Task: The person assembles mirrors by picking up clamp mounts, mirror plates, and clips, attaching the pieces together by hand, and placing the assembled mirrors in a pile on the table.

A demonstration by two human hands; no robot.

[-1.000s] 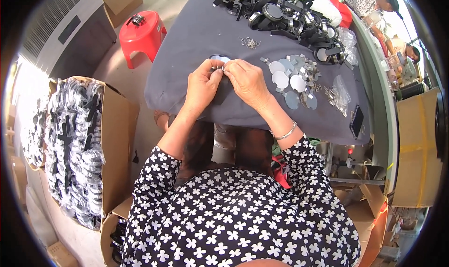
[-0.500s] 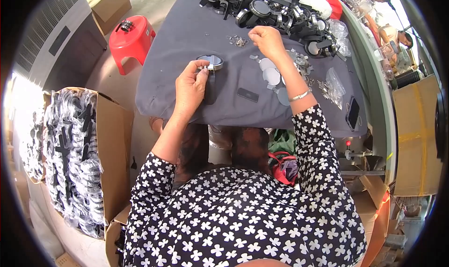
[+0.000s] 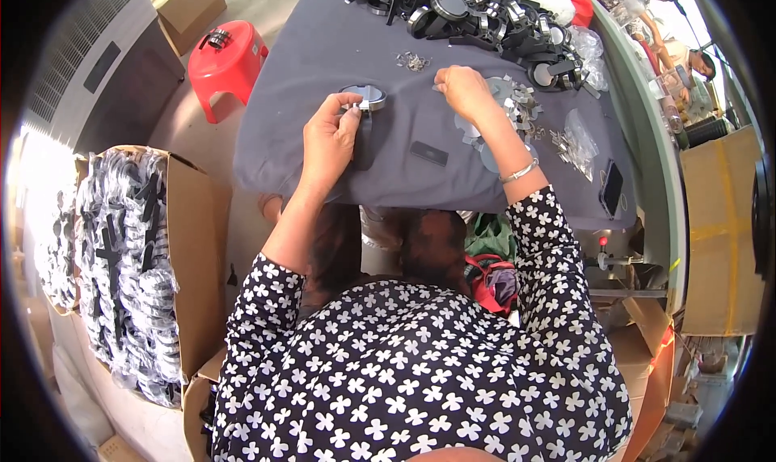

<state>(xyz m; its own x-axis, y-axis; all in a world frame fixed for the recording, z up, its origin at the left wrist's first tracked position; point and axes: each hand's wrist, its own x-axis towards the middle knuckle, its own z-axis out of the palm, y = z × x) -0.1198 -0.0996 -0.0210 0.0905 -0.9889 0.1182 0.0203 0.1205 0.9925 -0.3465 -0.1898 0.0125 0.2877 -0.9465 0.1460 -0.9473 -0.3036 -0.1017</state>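
A round wristwatch (image 3: 371, 97) with a silver rim, a pale face and a black strap lies on the grey cloth. My left hand (image 3: 330, 139) pinches it at the strap end of its case. To the right, my right hand (image 3: 466, 94) is held above the cloth, fingertips pressed together; whatever may be between them is too small to make out. Just beyond it is a little heap of small metal parts (image 3: 413, 61). Pale round film discs (image 3: 517, 94) are scattered beside and partly under my right forearm. A small dark rectangular piece (image 3: 428, 153) lies between my arms.
Many black-strapped watches (image 3: 485, 16) are heaped at the table's far side. A clear bag (image 3: 579, 135) and a phone (image 3: 612, 189) lie at the right. A red stool (image 3: 226, 62) and a carton of wrapped watches (image 3: 198, 260) stand left. Other people sit far right.
My right hand has come down slightly toward me, away from the small metal parts, fingers still pinched. My left hand stays on the watch. The view has shifted a little.
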